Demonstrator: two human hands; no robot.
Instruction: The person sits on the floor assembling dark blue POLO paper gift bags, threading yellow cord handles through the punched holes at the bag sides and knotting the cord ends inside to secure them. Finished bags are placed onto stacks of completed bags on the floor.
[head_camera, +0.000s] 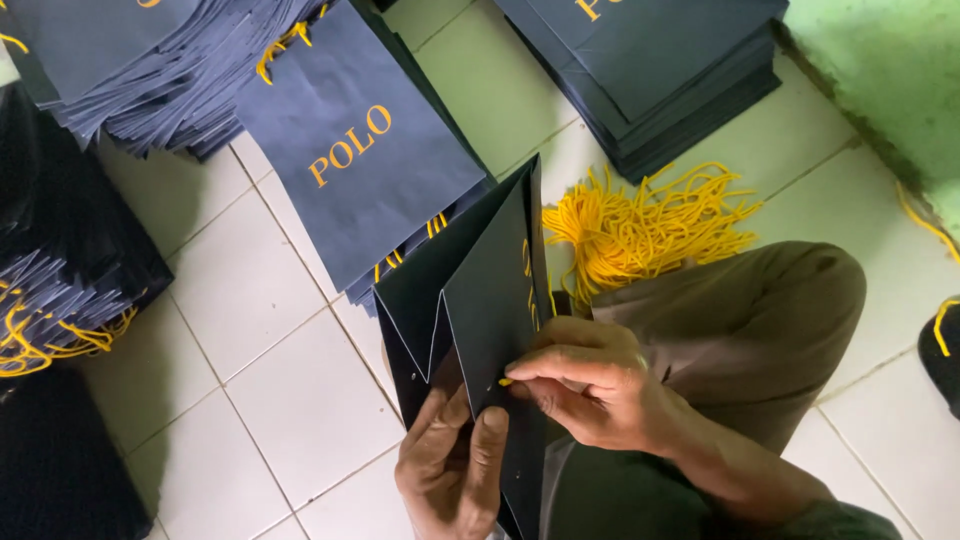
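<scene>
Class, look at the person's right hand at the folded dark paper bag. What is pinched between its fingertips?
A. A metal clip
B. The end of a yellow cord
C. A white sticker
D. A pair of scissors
B: the right hand pinches the tip of a yellow cord against the dark paper bag, which the left hand grips from below; a heap of the same yellow cords lies on the floor behind.

Single head view, looking steeply down, close over hands and lap, white tiled floor (250, 330) beyond.
</scene>
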